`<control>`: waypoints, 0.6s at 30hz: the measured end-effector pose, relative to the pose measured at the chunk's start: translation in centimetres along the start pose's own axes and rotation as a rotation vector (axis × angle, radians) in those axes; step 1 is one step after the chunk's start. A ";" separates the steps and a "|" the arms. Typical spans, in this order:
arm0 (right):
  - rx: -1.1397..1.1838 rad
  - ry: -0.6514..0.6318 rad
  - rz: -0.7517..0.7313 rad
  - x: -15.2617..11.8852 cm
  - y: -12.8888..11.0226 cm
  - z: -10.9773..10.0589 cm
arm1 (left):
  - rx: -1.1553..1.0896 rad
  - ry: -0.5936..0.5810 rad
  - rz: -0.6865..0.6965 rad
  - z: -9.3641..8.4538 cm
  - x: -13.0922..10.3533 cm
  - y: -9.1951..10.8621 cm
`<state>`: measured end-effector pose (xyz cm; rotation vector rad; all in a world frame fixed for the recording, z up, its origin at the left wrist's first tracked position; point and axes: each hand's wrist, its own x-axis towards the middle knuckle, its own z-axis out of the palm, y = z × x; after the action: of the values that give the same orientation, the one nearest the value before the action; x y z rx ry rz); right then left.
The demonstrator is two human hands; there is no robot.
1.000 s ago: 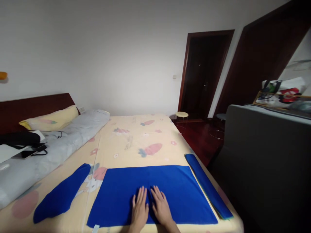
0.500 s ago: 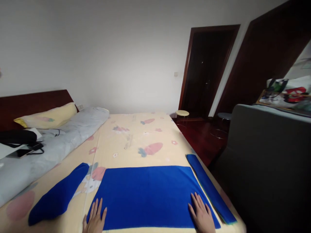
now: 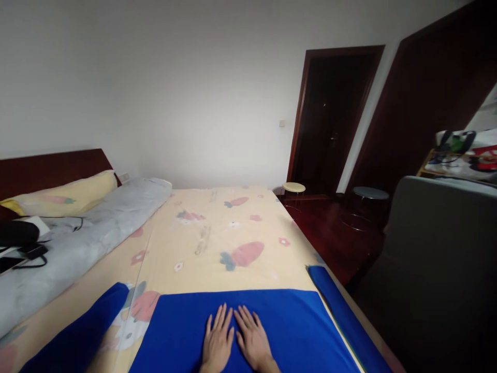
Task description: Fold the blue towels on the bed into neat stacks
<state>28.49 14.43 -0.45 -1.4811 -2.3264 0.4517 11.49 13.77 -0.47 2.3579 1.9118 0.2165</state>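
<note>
A blue cloth (image 3: 295,321) lies spread out on the bed, its near edge beyond the bottom of the view. My left hand (image 3: 218,339) rests palm down on its middle, fingers stretched forward. Close beside it, my right hand (image 3: 252,336) also lies flat on the cloth with the fingers extended. Neither hand grips anything. To the right, a long folded strip of blue cloth (image 3: 345,316) runs along the bed's edge. Another blue cloth (image 3: 77,331), loosely bunched, lies to the left.
The bed (image 3: 209,217) has a yellow patterned sheet. A grey quilt (image 3: 97,233), a yellow pillow (image 3: 70,194) and black cables with a device (image 3: 33,251) are at the left. Two stools, one yellow (image 3: 294,187) and one grey (image 3: 370,193), stand beyond the bed's right side, near a dark grey panel (image 3: 446,269).
Both hands have moved from the left and right sides of the blue cloth to its middle, side by side. The view has tilted up slightly, so the cloths sit lower.
</note>
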 end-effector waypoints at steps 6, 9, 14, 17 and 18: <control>-0.260 0.180 0.426 -2.1 13.5 -5.4 | 0.156 0.007 -0.456 -3.6 1.1 -12.6; -0.377 0.214 0.582 -4.4 18.1 -7.1 | 0.186 0.050 -0.550 -3.6 0.2 -17.5; -0.402 0.188 0.640 -5.2 20.0 -7.7 | 0.138 0.003 -0.569 -3.1 0.1 -20.1; -0.327 0.122 0.638 -5.0 19.8 -8.3 | 0.095 -0.049 -0.576 -3.9 0.5 -19.8; -0.304 0.108 0.631 -5.2 19.7 -8.6 | 0.096 -0.057 -0.579 -4.3 0.4 -19.3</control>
<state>50.19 18.36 -2.14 -2.3263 -1.8638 0.1586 -7.80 18.16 0.54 1.7251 2.5095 0.0079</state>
